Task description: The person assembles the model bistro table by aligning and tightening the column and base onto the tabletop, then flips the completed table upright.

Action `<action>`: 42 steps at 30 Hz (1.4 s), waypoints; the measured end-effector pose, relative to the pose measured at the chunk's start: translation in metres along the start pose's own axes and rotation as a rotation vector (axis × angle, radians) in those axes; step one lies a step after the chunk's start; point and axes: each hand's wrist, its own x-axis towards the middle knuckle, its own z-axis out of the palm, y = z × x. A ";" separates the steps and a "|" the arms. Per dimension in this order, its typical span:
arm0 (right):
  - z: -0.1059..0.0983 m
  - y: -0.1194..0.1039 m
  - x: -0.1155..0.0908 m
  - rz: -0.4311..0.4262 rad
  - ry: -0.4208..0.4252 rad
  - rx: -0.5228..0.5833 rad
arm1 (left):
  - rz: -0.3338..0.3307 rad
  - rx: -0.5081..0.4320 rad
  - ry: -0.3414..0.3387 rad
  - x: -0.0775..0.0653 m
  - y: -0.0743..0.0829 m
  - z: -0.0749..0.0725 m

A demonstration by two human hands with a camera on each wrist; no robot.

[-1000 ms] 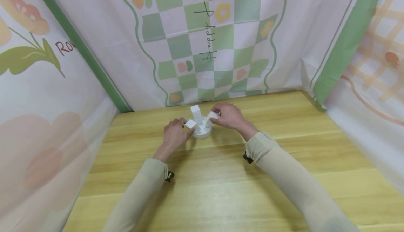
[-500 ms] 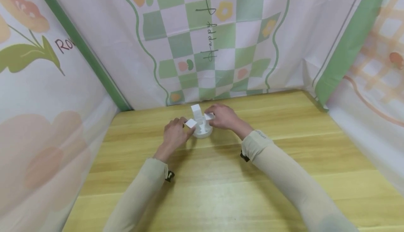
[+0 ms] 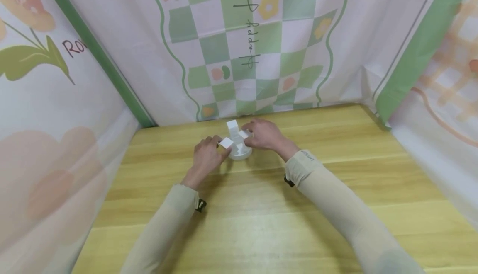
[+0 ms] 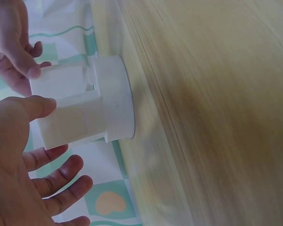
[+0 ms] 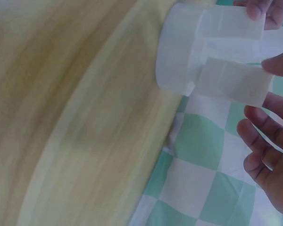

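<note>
A round white base [image 3: 240, 156] stands on the wooden table with three white square-ended blocks rising from it. My left hand [image 3: 207, 156] pinches the left block [image 3: 226, 143] near its top between thumb and index finger; the other fingers are spread below in the left wrist view. The right block [image 5: 236, 82] is held near its free end by the thumb and index finger of my right hand [image 3: 266, 134]. Behind them, the back block [image 3: 232, 125] is untouched. The right hand partly hides the right block in the head view.
The wooden table [image 3: 254, 216] extends toward me and to both sides. A green-and-white checked curtain [image 3: 257, 58] hangs right behind its back edge. Patterned cloth [image 3: 63, 112] closes off the left, and another cloth [image 3: 448, 112] the right.
My right hand has shifted slightly left, and the right block's top has come inward, closer to the other blocks. The left hand keeps its grip almost in place. The head view tilts a little.
</note>
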 end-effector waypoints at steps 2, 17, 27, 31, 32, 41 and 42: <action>-0.001 0.000 0.001 0.011 -0.012 0.011 | 0.006 -0.005 0.009 0.000 0.000 0.000; 0.008 -0.005 0.009 0.076 0.043 0.035 | 0.011 0.008 0.006 -0.002 0.001 -0.001; 0.004 0.001 0.008 0.147 0.033 0.063 | 0.036 0.029 0.027 -0.001 0.001 -0.002; 0.004 0.002 0.007 0.232 0.020 0.061 | 0.026 0.022 0.010 -0.001 0.001 -0.002; 0.005 0.002 0.006 0.246 0.013 0.072 | 0.022 0.018 0.005 -0.001 0.001 -0.002; 0.005 0.007 0.002 0.128 0.005 0.101 | 0.003 -0.005 0.000 -0.001 0.000 -0.001; 0.005 0.008 0.001 0.129 0.011 0.095 | 0.002 -0.003 -0.003 -0.001 0.000 -0.001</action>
